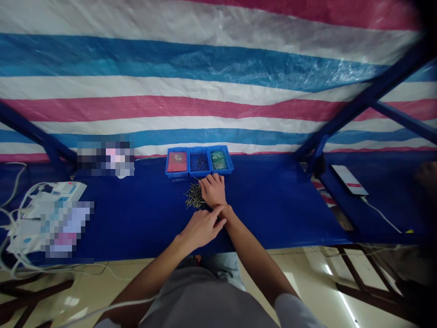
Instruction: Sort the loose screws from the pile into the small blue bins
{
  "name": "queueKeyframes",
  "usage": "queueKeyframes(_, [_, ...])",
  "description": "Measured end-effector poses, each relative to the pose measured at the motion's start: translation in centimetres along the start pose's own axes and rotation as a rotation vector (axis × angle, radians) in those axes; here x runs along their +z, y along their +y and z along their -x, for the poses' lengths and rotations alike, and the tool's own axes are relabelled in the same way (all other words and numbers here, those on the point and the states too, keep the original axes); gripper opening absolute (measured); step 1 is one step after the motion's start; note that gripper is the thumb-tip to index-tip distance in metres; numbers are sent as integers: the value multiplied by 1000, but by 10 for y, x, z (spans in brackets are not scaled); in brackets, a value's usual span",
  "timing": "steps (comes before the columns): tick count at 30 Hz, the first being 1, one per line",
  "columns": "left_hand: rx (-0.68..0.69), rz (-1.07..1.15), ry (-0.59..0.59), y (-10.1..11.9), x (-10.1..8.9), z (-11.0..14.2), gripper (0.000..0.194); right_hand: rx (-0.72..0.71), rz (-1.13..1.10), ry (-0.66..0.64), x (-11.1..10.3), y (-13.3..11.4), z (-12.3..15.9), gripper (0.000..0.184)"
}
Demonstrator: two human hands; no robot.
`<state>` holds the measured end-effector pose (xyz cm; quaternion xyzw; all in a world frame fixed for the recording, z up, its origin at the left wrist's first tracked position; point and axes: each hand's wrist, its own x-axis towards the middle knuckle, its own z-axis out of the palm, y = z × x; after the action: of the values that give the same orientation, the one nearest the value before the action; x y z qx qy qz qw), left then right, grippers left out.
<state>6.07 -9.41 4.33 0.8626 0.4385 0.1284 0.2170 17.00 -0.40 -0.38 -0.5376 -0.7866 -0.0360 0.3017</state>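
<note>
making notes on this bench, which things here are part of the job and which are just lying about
Part of the job:
loose pile of thin dark metal screws
right hand
three blue plastic trays

Just lying about:
white power strip with white cables
flat white-and-red-screened phone

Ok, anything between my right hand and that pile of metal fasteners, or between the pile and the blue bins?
Nothing visible. The right hand meets the pile of metal fasteners at its edge; the blue bins lie just beyond.

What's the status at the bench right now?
Right hand at loose screw pile. Left hand touching right wrist. Three blue trays behind pile.
</note>
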Motion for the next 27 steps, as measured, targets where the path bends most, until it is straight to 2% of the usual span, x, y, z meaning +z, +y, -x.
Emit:
queueKeyframes(5, [7,194,-34,7,5,-1,25,-35,46,15,-3,-1,1,29])
queueKeyframes(10, [-55,134,34,6,9,1,32,-44,64,21,-2,-1,1,30])
queueKeyframes(14, [50,197,12,2,5,2,25,-57,25,11,0,-1,1,28])
queueKeyframes(16, [26,227,104,-10,-6,-5,27,-33,-4,7,-1,0,2,27])
queueKeyframes(20, [-118,231,485,-54,-35,-30,24,25,-102,16,-5,5,3,22])
queueKeyframes(22, [-138,199,599,-76,-43,-42,24,54,-159,37,-6,7,2,22])
queueKeyframes(24, [-107,197,605,-94,-42,-48,26,63,-220,60,-6,9,1,22])
queueKeyframes(27, [-67,191,563,-109,-32,-47,22,60,-308,101,-4,10,1,21])
